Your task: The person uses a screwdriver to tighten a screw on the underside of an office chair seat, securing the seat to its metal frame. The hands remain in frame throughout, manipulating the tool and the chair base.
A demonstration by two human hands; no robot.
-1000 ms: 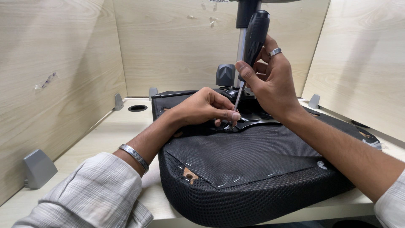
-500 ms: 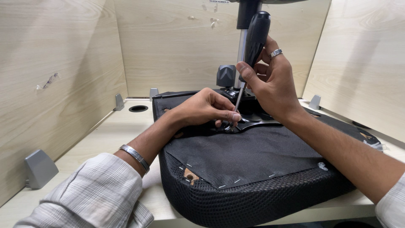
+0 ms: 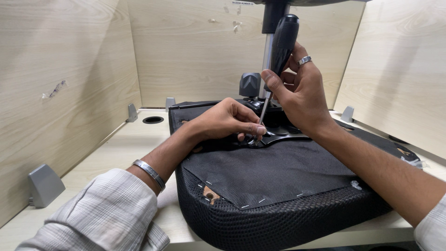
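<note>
Seat [image 3: 278, 186] upside down on the counter [image 3: 121, 148], black mesh edge toward 6 o'clock, stapled fabric facing up. Right hand [image 3: 297, 100] clenched round the black handle of a screwdriver [image 3: 278, 60], held near upright, shaft running down toward 7 o'clock. Tip sits on the black plate [image 3: 283, 135] at the seat's middle. Left hand [image 3: 223, 121] rests on the seat, fingertips [image 3: 258, 131] pinched at the tip; what they pinch is too small to tell. Chair column [image 3: 268, 42] rises at 12 o'clock behind the hands.
</note>
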